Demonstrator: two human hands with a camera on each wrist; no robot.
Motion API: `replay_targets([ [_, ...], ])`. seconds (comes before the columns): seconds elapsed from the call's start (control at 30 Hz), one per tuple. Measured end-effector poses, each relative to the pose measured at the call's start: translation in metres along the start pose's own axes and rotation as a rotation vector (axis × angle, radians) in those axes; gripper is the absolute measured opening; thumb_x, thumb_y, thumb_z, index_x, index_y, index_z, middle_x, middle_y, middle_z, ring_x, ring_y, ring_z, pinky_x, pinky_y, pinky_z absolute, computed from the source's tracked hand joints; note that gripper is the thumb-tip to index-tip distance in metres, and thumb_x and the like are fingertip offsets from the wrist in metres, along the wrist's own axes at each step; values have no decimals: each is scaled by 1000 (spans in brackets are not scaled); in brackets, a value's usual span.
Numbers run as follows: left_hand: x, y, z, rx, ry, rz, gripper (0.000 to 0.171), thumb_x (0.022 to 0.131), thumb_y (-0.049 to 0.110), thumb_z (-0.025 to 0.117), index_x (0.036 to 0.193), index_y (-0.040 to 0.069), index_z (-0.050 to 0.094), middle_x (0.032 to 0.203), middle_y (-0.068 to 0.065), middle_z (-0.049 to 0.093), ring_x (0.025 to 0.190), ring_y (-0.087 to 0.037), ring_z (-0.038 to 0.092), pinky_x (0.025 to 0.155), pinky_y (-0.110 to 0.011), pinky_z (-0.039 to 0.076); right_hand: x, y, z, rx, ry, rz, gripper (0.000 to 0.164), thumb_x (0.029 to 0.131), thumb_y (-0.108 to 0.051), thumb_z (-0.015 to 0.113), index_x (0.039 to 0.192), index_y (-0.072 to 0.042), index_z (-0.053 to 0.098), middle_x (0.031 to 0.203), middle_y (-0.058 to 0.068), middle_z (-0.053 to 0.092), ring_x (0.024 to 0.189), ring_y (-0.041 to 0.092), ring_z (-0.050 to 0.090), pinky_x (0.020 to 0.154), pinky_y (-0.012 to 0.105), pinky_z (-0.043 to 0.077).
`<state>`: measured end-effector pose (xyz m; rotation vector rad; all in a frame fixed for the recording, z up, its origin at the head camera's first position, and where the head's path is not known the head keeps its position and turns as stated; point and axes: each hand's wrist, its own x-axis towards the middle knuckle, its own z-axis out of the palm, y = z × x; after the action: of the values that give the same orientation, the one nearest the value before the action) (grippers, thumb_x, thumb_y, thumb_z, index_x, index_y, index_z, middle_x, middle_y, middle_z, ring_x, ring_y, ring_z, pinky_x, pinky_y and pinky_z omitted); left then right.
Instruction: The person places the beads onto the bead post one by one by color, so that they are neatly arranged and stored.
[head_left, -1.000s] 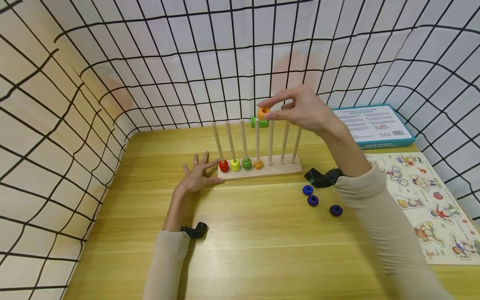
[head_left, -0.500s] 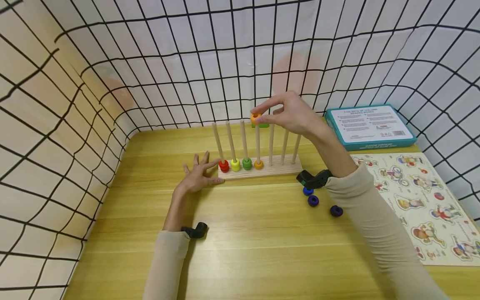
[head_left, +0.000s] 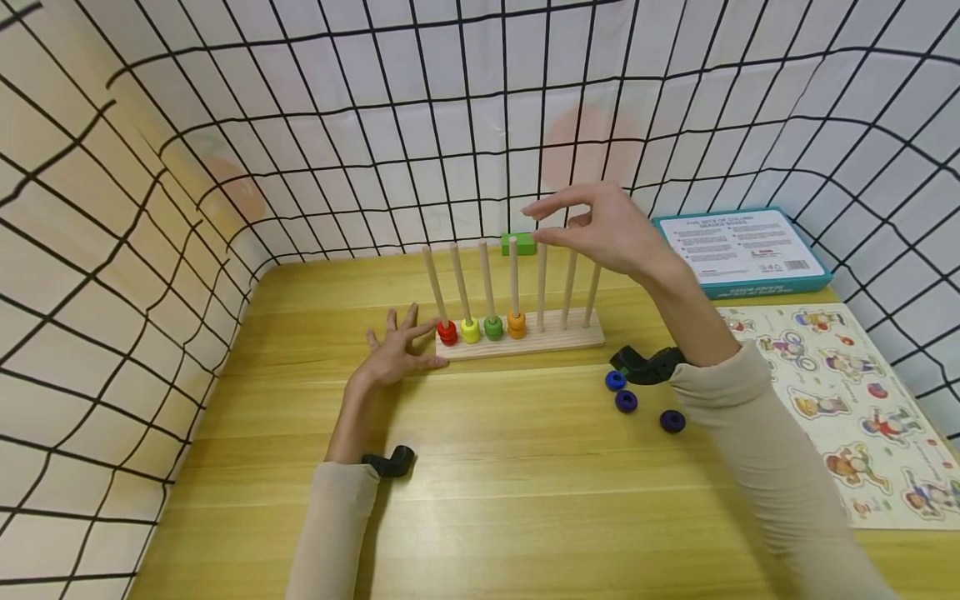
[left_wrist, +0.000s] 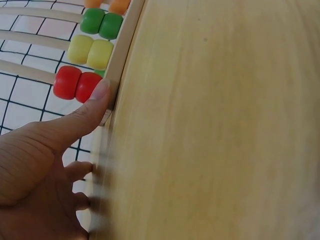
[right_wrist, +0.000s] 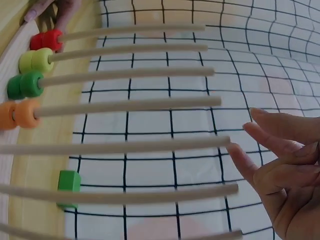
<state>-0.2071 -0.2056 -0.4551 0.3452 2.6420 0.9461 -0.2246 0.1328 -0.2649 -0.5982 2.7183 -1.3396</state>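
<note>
A wooden peg stand (head_left: 558,332) with several upright pegs stands on the table. Its first pegs carry paired beads: red beads (left_wrist: 77,84), yellow beads (left_wrist: 90,52), green beads (left_wrist: 101,23) and orange beads (right_wrist: 19,114). The remaining pegs to the right are bare. My left hand (head_left: 392,350) is spread on the table at the stand's left end, its thumb touching the base beside the red beads. Above the peg tops my right hand (head_left: 600,229) holds nothing, thumb and index finger apart, close to the tip of the orange beads' peg.
Loose on the table before the stand lie a blue bead (head_left: 616,381) and two purple beads (head_left: 626,402). A green block (head_left: 517,243) sits behind the stand. To the right are a teal box (head_left: 750,250) and a picture puzzle board (head_left: 862,417). A black wire grid (head_left: 337,108) borders the table.
My right hand let go of an orange bead over the fourth peg; it now sits on the other orange bead. The hand then moved slightly right. My left hand stayed in place.
</note>
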Motion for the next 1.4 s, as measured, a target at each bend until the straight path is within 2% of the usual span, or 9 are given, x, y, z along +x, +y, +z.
replay_targets([
  [0.1,0,0,0,3,3,5,77,94,38,75,160,19,39,175,-16,-6,156,-48,-24,112,-77,-27,-13,6,-12,13,37,8,34,97,-27,74,130,-17,73,141,4,65,52,8,52,52,25,37],
  [0.23,0,-1,-2,9,6,11,78,95,38,75,160,19,38,175,-17,-6,156,-49,-24,111,-78,-27,-31,22,-28,21,83,57,39,97,-38,73,133,-23,71,85,-7,70,44,11,33,44,30,28],
  [0.3,0,-1,-3,10,6,10,78,95,38,75,161,19,38,175,-17,-6,156,-49,-24,111,-78,-27,-40,33,-35,31,99,92,40,97,-40,73,134,-24,70,57,-11,53,42,12,25,42,33,24],
  [0.47,-1,-2,-5,3,13,7,78,94,38,75,161,19,38,175,-16,-6,156,-47,-25,111,-77,-27,-61,66,-46,15,116,188,43,97,-39,73,136,-21,68,53,-18,49,41,10,30,42,34,26],
  [0.77,-1,-2,-3,-2,9,7,79,94,38,76,161,19,38,175,-15,-6,156,-47,-25,112,-76,-28,-88,126,-35,-26,-44,281,46,98,-35,72,138,-12,66,116,10,73,43,10,27,44,28,34],
  [0.87,0,-2,-1,0,7,9,79,94,38,76,161,19,38,175,-15,-6,156,-47,-25,111,-77,-28,-94,142,-25,-63,-123,291,46,98,-31,72,138,-8,65,140,21,64,62,15,45,52,27,37],
  [1.1,0,-2,1,6,5,9,79,94,39,76,161,20,38,175,-15,-6,157,-46,-24,112,-77,-28,-104,170,-3,-42,-241,348,43,94,-16,75,134,0,66,129,27,70,61,8,44,53,22,34],
  [1.2,-1,-2,1,2,5,6,79,94,39,76,161,19,38,175,-15,-6,157,-47,-24,112,-77,-28,-105,176,4,-23,-258,343,44,93,-15,77,132,2,68,127,25,71,80,18,64,66,22,45],
  [1.4,-2,-1,1,-5,7,8,78,94,37,75,160,18,39,175,-17,-6,156,-48,-24,112,-77,-28,-103,182,12,-37,-264,342,40,90,-18,81,124,1,72,127,24,71,116,39,61,80,29,47],
])
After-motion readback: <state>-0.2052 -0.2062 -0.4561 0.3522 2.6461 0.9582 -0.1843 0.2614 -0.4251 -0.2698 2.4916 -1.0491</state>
